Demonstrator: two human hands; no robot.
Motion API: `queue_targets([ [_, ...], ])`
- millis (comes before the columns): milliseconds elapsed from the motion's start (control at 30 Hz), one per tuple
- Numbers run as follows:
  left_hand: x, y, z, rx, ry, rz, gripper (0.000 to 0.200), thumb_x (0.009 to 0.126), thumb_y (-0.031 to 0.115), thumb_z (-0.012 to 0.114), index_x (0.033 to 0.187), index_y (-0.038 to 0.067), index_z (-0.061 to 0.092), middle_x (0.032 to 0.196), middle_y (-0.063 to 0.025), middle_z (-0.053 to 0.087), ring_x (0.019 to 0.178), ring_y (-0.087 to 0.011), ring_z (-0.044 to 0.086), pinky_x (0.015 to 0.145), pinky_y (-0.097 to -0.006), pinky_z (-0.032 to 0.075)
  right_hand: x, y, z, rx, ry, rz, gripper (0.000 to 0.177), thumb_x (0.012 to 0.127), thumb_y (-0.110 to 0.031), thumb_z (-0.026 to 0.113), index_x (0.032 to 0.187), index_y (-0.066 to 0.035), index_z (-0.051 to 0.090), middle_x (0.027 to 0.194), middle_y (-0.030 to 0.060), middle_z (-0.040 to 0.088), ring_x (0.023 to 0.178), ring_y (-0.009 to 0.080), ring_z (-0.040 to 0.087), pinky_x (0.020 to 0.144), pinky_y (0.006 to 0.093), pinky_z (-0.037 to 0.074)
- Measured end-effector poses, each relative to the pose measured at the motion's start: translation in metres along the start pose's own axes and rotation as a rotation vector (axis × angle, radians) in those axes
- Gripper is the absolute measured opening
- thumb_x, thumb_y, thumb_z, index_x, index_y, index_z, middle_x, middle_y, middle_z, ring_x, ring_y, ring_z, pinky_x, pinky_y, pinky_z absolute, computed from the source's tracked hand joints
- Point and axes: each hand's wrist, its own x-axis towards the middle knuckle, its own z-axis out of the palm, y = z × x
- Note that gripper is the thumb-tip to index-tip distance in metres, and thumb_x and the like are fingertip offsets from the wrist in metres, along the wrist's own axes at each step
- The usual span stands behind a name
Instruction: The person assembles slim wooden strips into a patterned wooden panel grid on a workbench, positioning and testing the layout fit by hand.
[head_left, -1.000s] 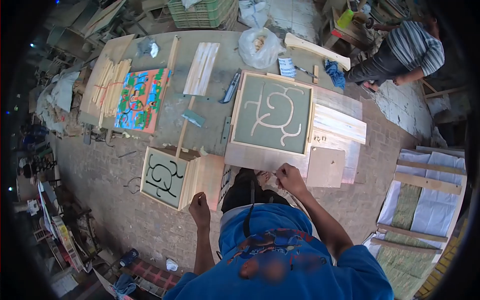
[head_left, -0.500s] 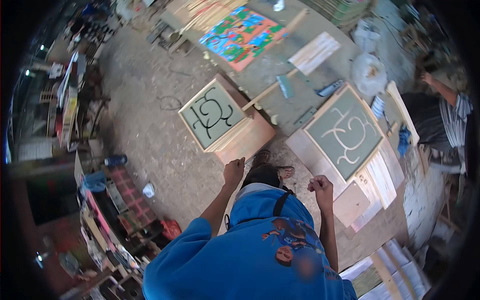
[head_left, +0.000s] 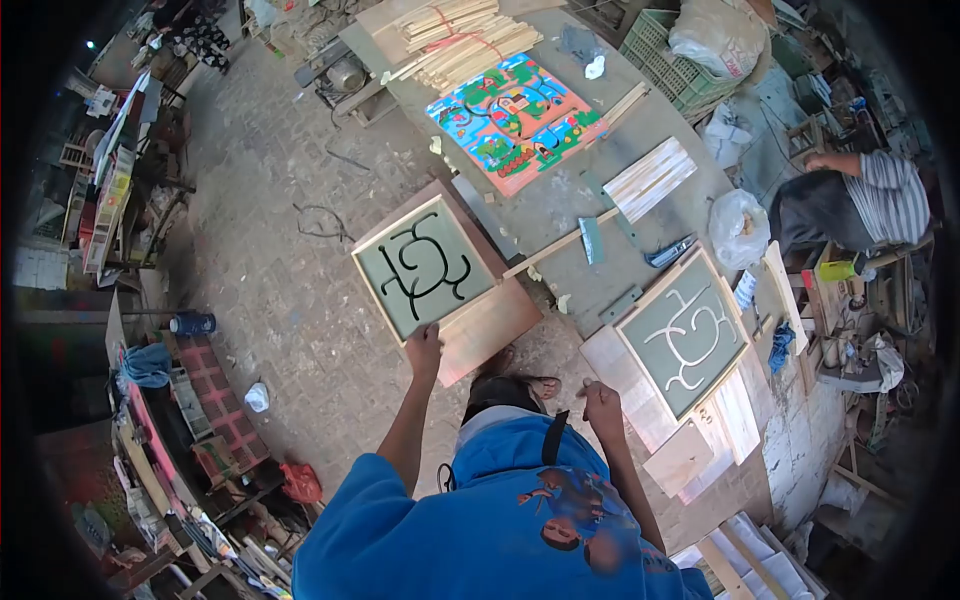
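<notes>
My left hand (head_left: 424,347) is closed and overlaps the near corner of a wood-framed green board (head_left: 380,265) with black curved strips on it. Pale thin wood strips (head_left: 463,314) lie along that board, on a box-like wooden stand (head_left: 508,325). My right hand (head_left: 603,408) has its fingers curled into a pinch, in the air left of a second framed green board (head_left: 655,362), which carries pale curved strips. A flat wooden piece (head_left: 684,458) lies below this board. Whatever the fingers of either hand enclose is hidden.
A grey table (head_left: 560,100) holds a colourful picture panel (head_left: 510,120), bundled wood strips (head_left: 465,50) and a clear plastic bag (head_left: 738,228). Another person in a striped shirt (head_left: 890,195) sits at the right. Cluttered shelving (head_left: 215,400) stands at the left.
The camera view has turned and shifted. My left hand has moved from beside the wooden stand to the near corner of the black-strip board. My right hand stays pinched.
</notes>
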Motion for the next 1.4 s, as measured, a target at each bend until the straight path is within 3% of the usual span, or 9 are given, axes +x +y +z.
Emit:
queue_targets([
  [67, 0.033, 0.045, 0.031, -0.155, 0.009, 0.188, 0.027, 0.091, 0.021, 0.061, 0.098, -0.004, 0.069, 0.066, -0.0084, 0.065, 0.054, -0.0131, 0.06, 0.049, -0.0289, 0.049, -0.007, -0.022, 0.003, -0.049, -0.001, -0.049, 0.022, 0.098, -0.017, 0.052, 0.102, 0.0, 0.063, 0.058, 0.0061, 0.055, 0.052, 0.0141, 0.056, 0.051, 0.0291, 0.045],
  [167, 0.09, 0.127, 0.084, -0.314, -0.105, 0.13, 0.029, 0.089, 0.022, 0.063, 0.104, -0.003, 0.068, 0.076, -0.0113, 0.068, 0.062, -0.0182, 0.065, 0.054, -0.0312, 0.053, -0.005, -0.007, 0.006, -0.049, 0.096, -0.329, 0.027, 0.093, -0.005, 0.051, 0.119, -0.002, 0.059, 0.079, 0.0102, 0.064, 0.073, 0.0167, 0.063, 0.067, 0.03, 0.051],
  [300, 0.117, 0.215, 0.126, 0.37, 0.128, 0.789, 0.048, 0.079, 0.032, 0.074, 0.117, 0.003, 0.064, 0.117, -0.009, 0.066, 0.111, -0.0311, 0.06, 0.096, -0.0452, 0.045, -0.016, -0.002, -0.007, 0.036, 0.094, -0.1, 0.026, 0.092, -0.004, 0.051, 0.115, 0.002, 0.06, 0.094, 0.0125, 0.068, 0.084, 0.0185, 0.064, 0.076, 0.0305, 0.052],
  [600, 0.171, 0.237, 0.153, 0.748, 0.022, 1.218, 0.068, 0.071, 0.035, 0.078, 0.129, 0.008, 0.056, 0.128, -0.0113, 0.058, 0.121, -0.0296, 0.05, 0.103, -0.0485, 0.036, -0.037, 0.02, 0.012, 0.14, 0.245, -0.016, 0.026, 0.092, -0.008, 0.051, 0.114, 0.003, 0.061, 0.091, 0.013, 0.068, 0.084, 0.0188, 0.065, 0.078, 0.031, 0.052],
  [1000, 0.118, 0.349, 0.092, 0.696, -0.314, 0.99, 0.085, 0.062, 0.029, 0.082, 0.138, 0.006, 0.05, 0.115, -0.0157, 0.059, 0.106, -0.0283, 0.057, 0.091, -0.0484, 0.042, -0.029, -0.005, 0.023, 0.158, 0.27, -0.116, 0.028, 0.094, -0.013, 0.053, 0.117, 0.003, 0.061, 0.1, 0.0152, 0.07, 0.089, 0.0208, 0.066, 0.081, 0.0316, 0.051],
  [1067, 0.104, 0.381, 0.063, 0.096, -0.778, 0.529, 0.08, 0.072, 0.031, 0.078, 0.14, 0.004, 0.046, 0.118, -0.0134, 0.06, 0.11, -0.0239, 0.058, 0.092, -0.039, 0.046, -0.023, -0.017, 0.022, 0.216, 0.249, -0.162, 0.029, 0.096, -0.014, 0.053, 0.118, 0.003, 0.061, 0.099, 0.0145, 0.07, 0.089, 0.0195, 0.066, 0.081, 0.0309, 0.051],
  [1133, 0.066, 0.409, 0.02, 0.017, -0.843, 0.49, 0.077, 0.077, 0.029, 0.073, 0.142, 0.0, 0.043, 0.116, -0.0093, 0.058, 0.11, -0.0179, 0.057, 0.088, -0.0292, 0.045, -0.023, -0.044, 0.015, 0.274, 0.239, -0.201, 0.029, 0.097, -0.016, 0.053, 0.119, 0.002, 0.061, 0.099, 0.0137, 0.07, 0.089, 0.0182, 0.066, 0.08, 0.0302, 0.051],
  [1200, 0.046, 0.406, -0.003, -0.56, -1.036, 0.457, 0.074, 0.079, 0.025, 0.071, 0.142, 0.0, 0.042, 0.122, -0.0112, 0.059, 0.115, -0.0207, 0.057, 0.094, -0.0348, 0.047, -0.026, -0.095, 0.007, 0.49, 0.129, -0.217, 0.034, 0.101, -0.023, 0.05, 0.122, 0.002, 0.06, 0.1, 0.0125, 0.07, 0.091, 0.018, 0.066, 0.082, 0.0298, 0.051],
  [1400, -0.049, 0.377, -0.008, -1.066, -1.387, 0.375, 0.072, 0.078, 0.02, 0.068, 0.142, 0.002, 0.041, 0.138, -0.0169, 0.052, 0.127, -0.0309, 0.052, 0.107, -0.0511, 0.041, -0.038, -0.214, 0.003, 1.124, -0.052, -0.251, 0.047, 0.104, -0.038, 0.046, 0.135, -0.003, 0.047, 0.121, 0.0121, 0.063, 0.109, 0.0211, 0.062, 0.094, 0.036, 0.049],
])
